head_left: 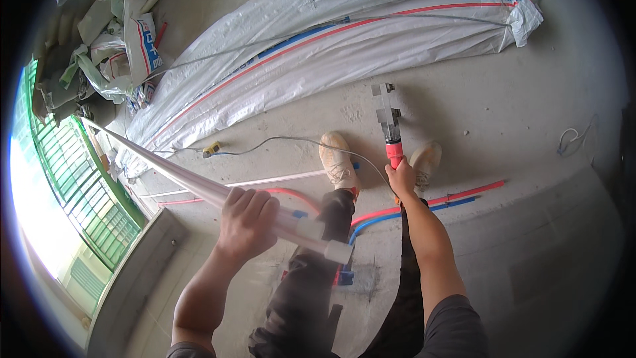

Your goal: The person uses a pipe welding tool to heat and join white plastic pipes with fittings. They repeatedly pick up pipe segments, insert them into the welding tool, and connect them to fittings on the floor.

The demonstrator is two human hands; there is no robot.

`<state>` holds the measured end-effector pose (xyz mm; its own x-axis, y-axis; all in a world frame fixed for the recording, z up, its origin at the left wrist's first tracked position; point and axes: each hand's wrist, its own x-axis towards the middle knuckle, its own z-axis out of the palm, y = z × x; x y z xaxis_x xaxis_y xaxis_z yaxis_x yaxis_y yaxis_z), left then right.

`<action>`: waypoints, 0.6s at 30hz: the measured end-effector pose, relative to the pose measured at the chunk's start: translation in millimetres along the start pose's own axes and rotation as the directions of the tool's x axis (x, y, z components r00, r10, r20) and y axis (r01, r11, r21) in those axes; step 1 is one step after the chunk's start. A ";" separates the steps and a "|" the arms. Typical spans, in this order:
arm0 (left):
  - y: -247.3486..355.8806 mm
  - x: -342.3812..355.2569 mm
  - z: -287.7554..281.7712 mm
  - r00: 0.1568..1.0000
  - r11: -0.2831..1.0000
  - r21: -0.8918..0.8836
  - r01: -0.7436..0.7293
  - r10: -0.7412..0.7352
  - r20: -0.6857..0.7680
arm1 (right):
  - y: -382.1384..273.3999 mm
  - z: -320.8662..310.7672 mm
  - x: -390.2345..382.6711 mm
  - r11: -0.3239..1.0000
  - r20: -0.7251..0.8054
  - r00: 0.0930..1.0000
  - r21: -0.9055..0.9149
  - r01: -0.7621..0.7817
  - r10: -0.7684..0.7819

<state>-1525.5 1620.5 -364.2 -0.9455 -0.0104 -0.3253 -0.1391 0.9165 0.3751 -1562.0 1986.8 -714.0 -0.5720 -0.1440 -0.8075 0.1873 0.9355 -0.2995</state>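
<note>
My left hand (250,222) is wrapped round a bundle of long white pipes (185,178) that slants from the upper left, with capped-looking near ends over my left leg. My right hand (401,178) grips the red handle of a tool (393,150) with a blocky metal head pointing away from me; a grey cord runs beside it across the floor. My feet in light shoes (336,159) stand either side below the tool. Red conduit (464,192) and blue conduit (450,204) lie along the floor edge behind my legs.
Long white wrapped bundles (318,50) lie across the floor (477,113) ahead. Plastic sacks and debris (112,53) are piled at upper left. A yellow-and-black object (212,148) lies by the cord. A green railing (79,185) and low concrete ledge (132,272) are at left.
</note>
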 end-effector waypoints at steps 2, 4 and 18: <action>-15.5 15.4 36.5 0.999 1.000 0.004 0.017 -0.017 -0.033 | -2.5 -7.9 2.9 0.999 0.070 0.997 -0.041 -0.006 0.009; -40.1 35.3 78.6 1.000 1.000 0.003 0.016 -0.016 0.014 | -8.8 -20.3 3.0 0.995 0.150 0.987 -0.088 -0.040 0.053; -98.6 46.3 179.2 0.988 0.991 0.018 0.131 -0.132 0.075 | -199.7 -98.8 -55.8 0.810 0.148 0.797 0.147 0.568 -0.586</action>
<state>-1502.8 1601.3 -571.8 -0.8942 -0.1012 -0.4360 -0.2564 0.9143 0.3136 -1646.4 1839.9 -558.9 -0.4474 -0.7105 -0.5431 -0.0555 0.6282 -0.7761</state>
